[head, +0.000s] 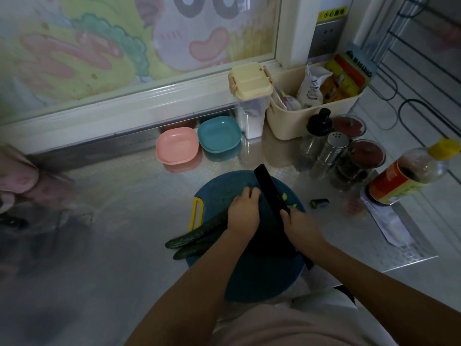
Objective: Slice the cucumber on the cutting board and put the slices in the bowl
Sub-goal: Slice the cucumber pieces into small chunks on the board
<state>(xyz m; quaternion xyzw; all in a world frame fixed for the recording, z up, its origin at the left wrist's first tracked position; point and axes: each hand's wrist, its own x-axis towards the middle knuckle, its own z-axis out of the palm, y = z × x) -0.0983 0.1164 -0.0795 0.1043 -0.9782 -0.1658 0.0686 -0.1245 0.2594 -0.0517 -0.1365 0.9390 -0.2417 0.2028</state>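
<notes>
One cucumber (197, 233), in two long pieces, is laid on a blue cutting board (262, 278) and held down by the curled left hand (243, 213). A black knife (268, 189) is set just beside that hand, its handle gripped by the right hand (299, 227). A few slices (284, 196) are seen right of the blade. A pink bowl (177, 146) and a teal bowl (219, 134) are stood on the worktop (124, 196) behind.
</notes>
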